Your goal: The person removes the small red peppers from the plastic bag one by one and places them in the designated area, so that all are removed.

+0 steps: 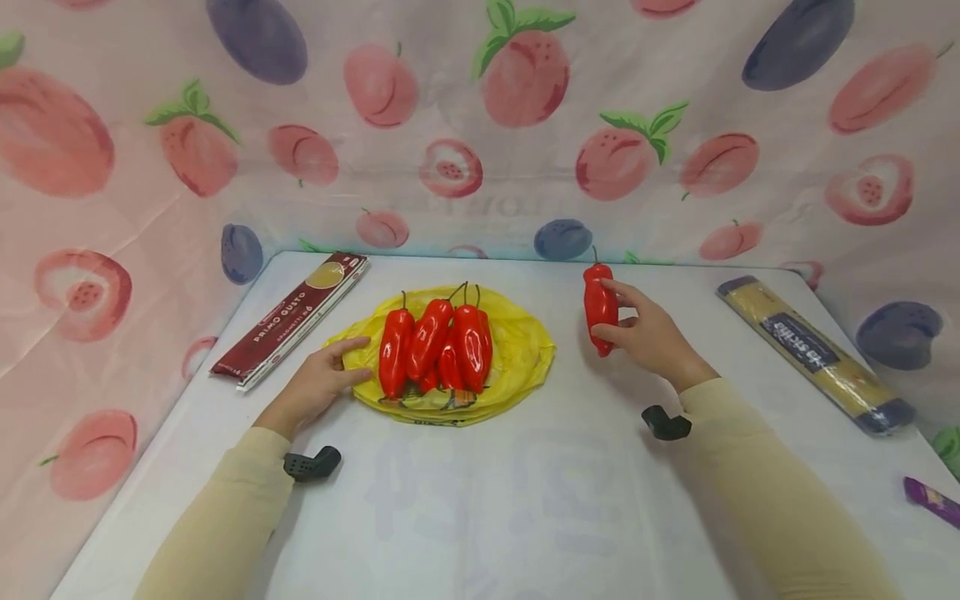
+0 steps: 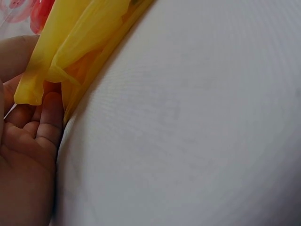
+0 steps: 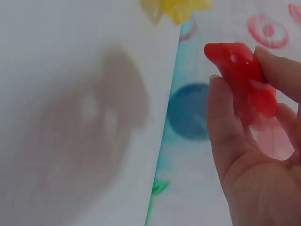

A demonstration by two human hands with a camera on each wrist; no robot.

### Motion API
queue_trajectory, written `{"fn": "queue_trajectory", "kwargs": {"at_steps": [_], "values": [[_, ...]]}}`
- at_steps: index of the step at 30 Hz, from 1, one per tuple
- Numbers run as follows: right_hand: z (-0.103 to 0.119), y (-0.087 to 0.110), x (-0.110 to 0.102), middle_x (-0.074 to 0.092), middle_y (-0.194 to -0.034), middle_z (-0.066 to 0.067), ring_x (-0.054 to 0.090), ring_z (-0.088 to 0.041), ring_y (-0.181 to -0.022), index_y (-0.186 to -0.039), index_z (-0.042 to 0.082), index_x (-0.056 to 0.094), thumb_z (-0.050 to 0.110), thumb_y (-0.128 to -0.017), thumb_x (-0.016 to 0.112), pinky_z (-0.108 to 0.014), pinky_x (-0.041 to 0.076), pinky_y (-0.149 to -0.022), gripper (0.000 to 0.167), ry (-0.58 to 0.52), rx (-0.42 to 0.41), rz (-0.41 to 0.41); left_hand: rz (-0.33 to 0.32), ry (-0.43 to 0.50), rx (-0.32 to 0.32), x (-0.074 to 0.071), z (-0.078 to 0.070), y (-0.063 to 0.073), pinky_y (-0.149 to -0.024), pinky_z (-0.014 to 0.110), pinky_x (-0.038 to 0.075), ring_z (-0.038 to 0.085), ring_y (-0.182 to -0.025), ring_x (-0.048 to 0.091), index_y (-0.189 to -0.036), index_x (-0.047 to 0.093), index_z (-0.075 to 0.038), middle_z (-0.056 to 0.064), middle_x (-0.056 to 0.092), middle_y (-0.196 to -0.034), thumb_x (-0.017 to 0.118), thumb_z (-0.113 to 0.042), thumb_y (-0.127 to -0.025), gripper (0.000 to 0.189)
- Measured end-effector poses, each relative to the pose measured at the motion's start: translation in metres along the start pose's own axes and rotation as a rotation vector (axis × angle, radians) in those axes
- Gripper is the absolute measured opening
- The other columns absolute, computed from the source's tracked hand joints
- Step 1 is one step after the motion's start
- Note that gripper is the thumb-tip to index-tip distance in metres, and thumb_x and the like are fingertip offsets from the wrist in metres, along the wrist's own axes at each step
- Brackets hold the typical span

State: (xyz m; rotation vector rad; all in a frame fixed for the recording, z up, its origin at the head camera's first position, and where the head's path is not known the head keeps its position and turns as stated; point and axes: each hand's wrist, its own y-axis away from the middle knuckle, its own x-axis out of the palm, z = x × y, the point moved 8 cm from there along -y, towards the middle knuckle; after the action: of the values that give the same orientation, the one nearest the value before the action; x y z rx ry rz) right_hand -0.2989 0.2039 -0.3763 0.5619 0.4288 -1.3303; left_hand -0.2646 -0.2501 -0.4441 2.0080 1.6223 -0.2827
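Note:
Several glossy red peppers (image 1: 430, 339) with thin dark stems lie side by side on a yellow plastic bag (image 1: 525, 354) left of the table's middle. At the bag's left edge, my left hand (image 1: 318, 385) pinches the thin plastic; the left wrist view has the thumb on one side of a yellow fold (image 2: 70, 52) and fingers on the other. To the right, my right hand (image 1: 654, 337) holds a single red pepper (image 1: 599, 308) between thumb and fingers, stem pointing away. The right wrist view shows this pepper (image 3: 237, 61) raised above the table, its shadow falling beside it.
A dark red spaghetti packet (image 1: 281, 321) lies slanted at the back left. Another pasta packet (image 1: 813, 354), clear with dark blue ends, lies along the right side. A small purple wrapper (image 1: 932, 502) sits at the right edge. Fruit-printed cloth (image 1: 517, 167) rises behind the table.

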Motion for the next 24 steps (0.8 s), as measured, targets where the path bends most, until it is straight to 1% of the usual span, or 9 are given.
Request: {"fn": "queue_trajectory", "kwargs": {"at_steps": [6, 14, 19, 24], "values": [[-0.022, 0.009, -0.018, 0.031, -0.153, -0.022, 0.047, -0.045, -0.123, -0.161, 0.026, 0.021, 0.028, -0.095, 0.069, -0.053, 0.056, -0.086, 0.081, 0.041, 0.035, -0.011, 0.010, 0.003, 0.001, 0.001, 0.000, -0.001, -0.113, 0.068, 0.016, 0.041, -0.146, 0.019, -0.152, 0.045, -0.018, 0.016, 0.027, -0.161, 0.072, -0.035, -0.091, 0.069], [-0.046, 0.016, -0.033, 0.033, -0.149, -0.025, 0.041, -0.047, -0.127, -0.161, 0.021, 0.019, 0.029, -0.095, 0.069, -0.051, 0.057, -0.083, 0.083, 0.108, 0.080, -0.022, 0.008, 0.027, 0.004, 0.002, 0.000, 0.001, -0.114, 0.067, 0.016, 0.041, -0.146, 0.019, -0.153, 0.043, -0.016, 0.017, 0.026, -0.161, 0.072, -0.030, -0.092, 0.069], [-0.063, 0.021, -0.045, 0.033, -0.147, -0.029, 0.037, -0.050, -0.127, -0.162, 0.018, 0.016, 0.029, -0.096, 0.068, -0.050, 0.058, -0.080, 0.084, 0.160, 0.096, -0.032, 0.006, 0.023, 0.002, 0.002, 0.001, 0.000, -0.113, 0.067, 0.017, 0.040, -0.146, 0.020, -0.152, 0.044, -0.016, 0.017, 0.027, -0.161, 0.072, -0.032, -0.092, 0.068], [-0.080, 0.026, -0.058, 0.034, -0.143, -0.032, 0.036, -0.053, -0.126, -0.162, 0.015, 0.014, 0.029, -0.096, 0.068, -0.052, 0.058, -0.081, 0.086, 0.184, 0.122, -0.038, 0.004, 0.032, -0.004, 0.001, 0.002, -0.001, -0.113, 0.067, 0.016, 0.040, -0.146, 0.019, -0.152, 0.045, -0.017, 0.016, 0.027, -0.161, 0.072, -0.033, -0.091, 0.068]]}}
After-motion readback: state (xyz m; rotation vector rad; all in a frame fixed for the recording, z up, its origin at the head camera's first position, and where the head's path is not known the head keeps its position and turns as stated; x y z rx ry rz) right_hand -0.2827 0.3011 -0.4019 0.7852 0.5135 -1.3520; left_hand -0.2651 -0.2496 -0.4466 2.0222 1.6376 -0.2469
